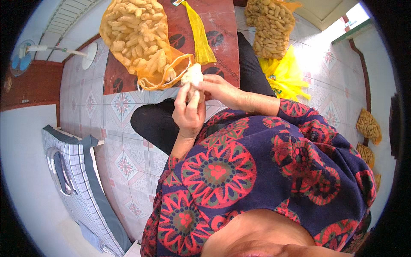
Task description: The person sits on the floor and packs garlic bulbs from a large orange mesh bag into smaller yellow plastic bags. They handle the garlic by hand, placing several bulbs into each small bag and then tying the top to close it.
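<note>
Both hands meet over the near edge of a reddish-brown board (221, 48). Between their fingers is a pale, knobbly piece that looks like ginger root (193, 74). My left hand (190, 110) grips its lower part, fingers pointing up. From the right, my right hand (218, 89) pinches its side. Just left and beyond lies an orange mesh bag (136, 35) full of similar tan pieces, its mouth loose with a white drawstring (160, 86). A flat yellow mesh sleeve (199, 35) lies on the board beyond my hands.
Another filled mesh bag (273, 30) stands on the tiled floor (125, 135) at the upper right, beside a pile of yellow mesh (285, 77). Smaller filled bags (368, 126) line the right wall. At left are a fan (24, 57) and a checked-cloth-covered piece of furniture (78, 173).
</note>
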`<state>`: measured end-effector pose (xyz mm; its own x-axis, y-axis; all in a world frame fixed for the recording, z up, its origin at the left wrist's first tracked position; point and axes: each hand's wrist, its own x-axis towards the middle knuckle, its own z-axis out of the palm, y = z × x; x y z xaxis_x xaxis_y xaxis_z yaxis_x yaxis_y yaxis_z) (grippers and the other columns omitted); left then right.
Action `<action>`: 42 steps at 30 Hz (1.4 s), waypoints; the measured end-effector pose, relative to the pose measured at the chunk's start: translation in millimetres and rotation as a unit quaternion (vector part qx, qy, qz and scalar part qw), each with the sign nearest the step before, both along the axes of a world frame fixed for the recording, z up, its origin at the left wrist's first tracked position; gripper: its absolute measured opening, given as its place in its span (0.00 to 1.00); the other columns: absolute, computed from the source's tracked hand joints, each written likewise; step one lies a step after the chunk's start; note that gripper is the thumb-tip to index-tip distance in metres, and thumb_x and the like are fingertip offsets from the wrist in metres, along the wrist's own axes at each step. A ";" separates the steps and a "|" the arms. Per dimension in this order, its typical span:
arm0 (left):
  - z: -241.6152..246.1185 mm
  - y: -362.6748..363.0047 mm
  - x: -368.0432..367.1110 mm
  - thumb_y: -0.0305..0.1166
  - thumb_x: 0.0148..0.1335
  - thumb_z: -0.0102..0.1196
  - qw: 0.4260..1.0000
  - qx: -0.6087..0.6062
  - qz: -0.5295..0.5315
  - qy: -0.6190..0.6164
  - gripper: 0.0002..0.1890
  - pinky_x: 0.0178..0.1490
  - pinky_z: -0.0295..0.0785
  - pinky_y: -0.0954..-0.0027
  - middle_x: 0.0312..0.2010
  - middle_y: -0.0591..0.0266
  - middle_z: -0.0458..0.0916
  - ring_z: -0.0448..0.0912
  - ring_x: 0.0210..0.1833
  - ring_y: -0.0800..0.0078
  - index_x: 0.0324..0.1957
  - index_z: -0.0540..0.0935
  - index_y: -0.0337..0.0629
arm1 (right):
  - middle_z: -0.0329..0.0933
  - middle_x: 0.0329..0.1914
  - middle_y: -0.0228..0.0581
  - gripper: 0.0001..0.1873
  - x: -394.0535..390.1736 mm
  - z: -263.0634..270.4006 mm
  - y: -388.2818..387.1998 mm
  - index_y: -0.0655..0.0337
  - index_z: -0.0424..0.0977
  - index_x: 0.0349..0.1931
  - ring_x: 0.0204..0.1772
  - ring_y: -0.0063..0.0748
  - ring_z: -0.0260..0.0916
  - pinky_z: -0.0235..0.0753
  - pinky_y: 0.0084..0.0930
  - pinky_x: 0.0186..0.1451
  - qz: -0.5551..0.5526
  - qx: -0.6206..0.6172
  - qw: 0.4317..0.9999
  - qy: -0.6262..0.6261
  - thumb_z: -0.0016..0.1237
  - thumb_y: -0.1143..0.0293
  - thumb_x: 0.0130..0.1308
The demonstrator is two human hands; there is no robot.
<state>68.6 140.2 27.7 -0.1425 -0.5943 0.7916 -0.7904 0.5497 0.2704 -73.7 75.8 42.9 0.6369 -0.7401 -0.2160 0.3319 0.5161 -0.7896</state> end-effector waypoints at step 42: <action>-28.0 -140.5 -6.3 0.27 0.58 0.60 0.985 0.170 0.028 -0.023 0.06 0.45 0.76 0.61 0.38 0.55 0.82 0.81 0.42 0.56 0.37 0.82 0.40 | 0.81 0.31 0.28 0.20 -96.3 -48.9 -27.0 0.60 0.78 0.48 0.24 0.12 0.60 0.61 0.12 0.27 0.024 0.003 0.997 0.068 0.46 0.52 0.72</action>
